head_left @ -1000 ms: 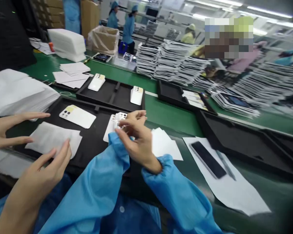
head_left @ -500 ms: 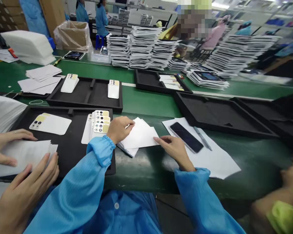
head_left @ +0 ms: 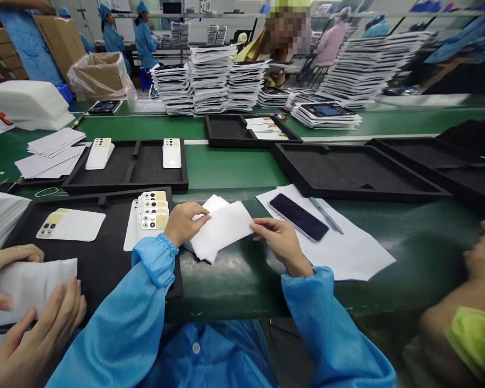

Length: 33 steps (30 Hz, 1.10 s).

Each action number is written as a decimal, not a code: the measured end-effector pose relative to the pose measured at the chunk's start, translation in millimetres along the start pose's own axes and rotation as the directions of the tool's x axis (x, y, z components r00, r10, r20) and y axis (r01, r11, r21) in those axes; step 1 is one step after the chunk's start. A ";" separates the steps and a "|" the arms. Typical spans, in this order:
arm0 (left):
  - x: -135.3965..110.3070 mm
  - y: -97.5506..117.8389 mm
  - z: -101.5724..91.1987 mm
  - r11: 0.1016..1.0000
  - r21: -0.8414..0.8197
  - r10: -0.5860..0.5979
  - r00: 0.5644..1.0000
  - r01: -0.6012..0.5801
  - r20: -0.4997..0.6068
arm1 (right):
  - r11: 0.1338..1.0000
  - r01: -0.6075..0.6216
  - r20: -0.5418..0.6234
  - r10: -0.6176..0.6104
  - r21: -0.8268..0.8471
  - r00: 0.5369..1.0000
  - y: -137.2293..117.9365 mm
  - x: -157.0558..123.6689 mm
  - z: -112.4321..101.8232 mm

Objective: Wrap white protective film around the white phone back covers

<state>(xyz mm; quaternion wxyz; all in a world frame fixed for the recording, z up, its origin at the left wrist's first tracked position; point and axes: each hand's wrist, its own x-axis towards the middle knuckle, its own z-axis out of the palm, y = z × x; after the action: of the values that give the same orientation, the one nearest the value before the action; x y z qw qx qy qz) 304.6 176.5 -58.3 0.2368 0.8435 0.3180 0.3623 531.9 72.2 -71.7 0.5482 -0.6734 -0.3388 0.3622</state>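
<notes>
Both of my hands are on a thin white rectangular sheet [head_left: 226,229], which might be a flat sleeve. My left hand [head_left: 186,222] pinches its left edge between thumb and fingers. At its right corner, my right hand [head_left: 281,237] grips it with thumb and fingertips. More white pieces [head_left: 210,255] lie under it on the green bench. Left of my left hand, a black tray [head_left: 105,258] holds overlapping white phone back covers [head_left: 153,213] with camera holes, and another pair of covers [head_left: 70,223] farther left.
A dark smartphone [head_left: 299,216] and a pen [head_left: 325,215] lie on white paper [head_left: 359,248] to the right. A co-worker's hands [head_left: 44,318] handle white sheets at left; another person's arm [head_left: 464,302] is at right. Black trays [head_left: 359,170] and stacked white packs [head_left: 212,81] stand beyond.
My right hand still holds the sheet's right corner. The top sheet has swung slightly, its right end higher, and fewer sheet edges are fanned out beneath. The camera view has shifted.
</notes>
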 end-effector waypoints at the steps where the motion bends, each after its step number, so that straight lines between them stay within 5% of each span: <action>1: -0.3 -0.5 2.1 1.000 0.016 0.010 1.000 -0.010 0.020 | 1.000 0.013 -0.004 -0.013 -0.015 1.000 0.9 1.4 0.7; 7: 0.1 -0.2 4.5 0.999 0.036 0.026 0.998 -0.024 -0.060 | 0.991 0.122 0.007 -0.122 -0.049 0.992 -4.9 2.9 -5.2; 11: 3.6 8.9 -5.7 0.974 -0.198 -0.134 0.983 0.108 -0.123 | 0.987 0.098 0.118 -0.114 0.131 0.987 -21.6 -4.4 -15.6; 15: 6.5 22.4 -22.3 0.752 -0.533 -0.296 0.922 0.387 0.252 | 0.972 0.032 0.277 -0.098 0.232 0.956 -36.6 -13.1 -15.0; 19: 7.3 29.3 -35.9 0.630 -0.506 -0.283 0.781 0.589 0.557 | 0.976 0.006 0.362 -0.086 0.217 0.928 -38.8 -16.6 -5.4; 25: 9.4 31.7 -45.5 0.640 -0.380 -0.278 0.662 0.668 0.696 | 0.985 0.040 0.489 -0.119 0.170 0.864 -35.0 -20.4 3.7; 33: 7.1 27.6 -49.9 0.531 -0.469 -0.210 0.646 0.706 0.734 | 0.946 -0.005 0.454 -0.150 0.324 0.878 -27.3 -28.5 27.3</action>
<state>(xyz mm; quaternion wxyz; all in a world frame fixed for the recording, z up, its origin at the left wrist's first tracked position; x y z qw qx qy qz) 280.4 171.1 -6.5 0.7277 0.6201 0.2789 0.0904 492.3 65.9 -45.3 0.5625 -0.4549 -0.4254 0.5438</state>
